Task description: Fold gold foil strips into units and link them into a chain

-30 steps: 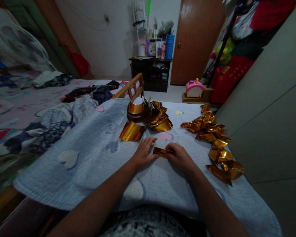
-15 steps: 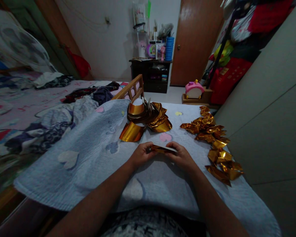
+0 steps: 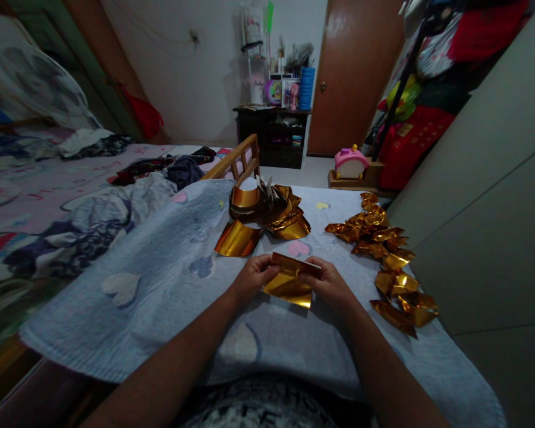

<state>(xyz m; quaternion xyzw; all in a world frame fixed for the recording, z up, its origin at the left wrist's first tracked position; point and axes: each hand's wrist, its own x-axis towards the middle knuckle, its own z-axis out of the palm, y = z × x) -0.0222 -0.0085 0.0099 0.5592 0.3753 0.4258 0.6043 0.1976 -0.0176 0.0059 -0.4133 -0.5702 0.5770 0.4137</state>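
A gold foil sheet (image 3: 289,288) with a folded upper edge hangs between my two hands, above the blue blanket. My left hand (image 3: 255,278) pinches its left side, the thumb on the gold face. Its right side is gripped by my right hand (image 3: 327,284), fingers closed near the upper corner. Beyond the hands lies a stack of loose gold sheets (image 3: 267,208), fanned and curled. Several folded gold foil pieces (image 3: 383,238) form a line along the blanket's right side.
The blue blanket (image 3: 160,321) with heart shapes covers the surface before me. A wooden rail (image 3: 232,163) stands behind the stack. To the left is a bed (image 3: 84,178) with rumpled clothes; a pale panel (image 3: 494,208) rises on the right.
The held sheet was seen nearly edge-on as a narrow strip; now its gold face shows, hanging down toward me. Both hands remain in about the same place.
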